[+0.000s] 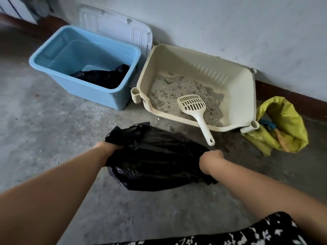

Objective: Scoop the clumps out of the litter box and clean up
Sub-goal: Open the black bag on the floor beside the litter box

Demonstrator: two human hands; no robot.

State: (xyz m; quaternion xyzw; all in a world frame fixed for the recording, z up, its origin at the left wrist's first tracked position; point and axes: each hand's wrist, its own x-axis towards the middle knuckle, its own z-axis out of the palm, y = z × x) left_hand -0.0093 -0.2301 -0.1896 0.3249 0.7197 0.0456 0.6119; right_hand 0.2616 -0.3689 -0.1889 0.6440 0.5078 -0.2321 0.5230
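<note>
Item one, the litter box (203,68): cream, open-topped, on the floor (44,121) against the wall (230,23). I take it as my landmark. Inside it is grey litter (177,89), uneven and pitted, with darker lumps toward the back that I read as clumps not yet lifted, though I cannot be sure. Item two, the scoop (192,106): slotted head lying on the litter, handle propped over the box's front rim and pointing at me, and no hand on it. Item three, the black bag (155,161): on the floor just in front of the box, slack and crumpled. My left hand (110,147) grips its left edge with the fingers buried in the folds. My right hand (211,157) is curled into a fist round its right edge. Item four, the blue bin (85,92): just left of the box, with a second black bag (104,76) at its bottom and its lid (115,27) leaning on the wall behind. Item five, the yellow bag (286,124): touching the box's right front corner, top rolled open. Status, as I judge it: I am opening or closing the bag, and I cannot tell which. Scooping looks incomplete, and the tidy-up has yet to be done.
</note>
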